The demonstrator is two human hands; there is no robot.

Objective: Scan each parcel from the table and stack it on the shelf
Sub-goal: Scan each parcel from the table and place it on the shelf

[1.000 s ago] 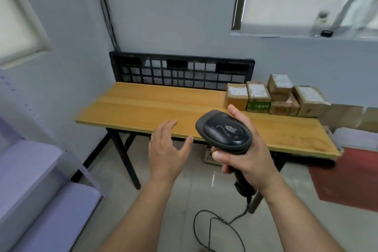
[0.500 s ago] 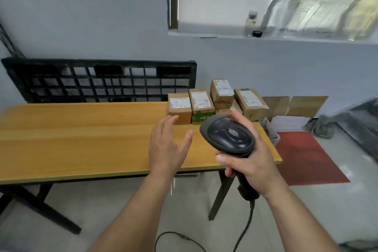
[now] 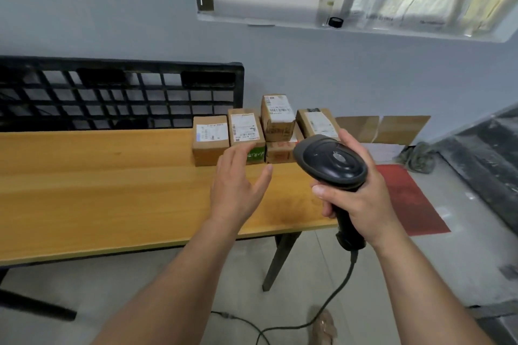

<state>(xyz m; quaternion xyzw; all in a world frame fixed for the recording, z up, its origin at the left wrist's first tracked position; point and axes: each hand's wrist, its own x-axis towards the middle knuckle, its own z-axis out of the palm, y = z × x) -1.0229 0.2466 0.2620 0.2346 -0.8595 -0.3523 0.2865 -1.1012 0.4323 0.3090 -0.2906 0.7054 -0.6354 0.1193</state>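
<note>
left hand [image 3: 241, 185] spread, empty, above bench [image 3: 112, 190], nearer parcels [image 3: 246, 131] than before | right hand [image 3: 364, 199] still grips barcode scanner [image 3: 330, 162] over bench's right end | parcels clustered at bench's back-right corner

Matt dark-grey plastic scanner [image 3: 330, 165], faintly sheened, in the right hand [image 3: 361, 199]. Under the left hand [image 3: 235, 190], a smooth, satin-finished wooden table [image 3: 98, 190]. Beyond both hands, brown matt cardboard parcels [image 3: 210, 152] with white paper labels [image 3: 212, 132]; farther left, a black moulded-plastic pallet [image 3: 112, 92].
</note>
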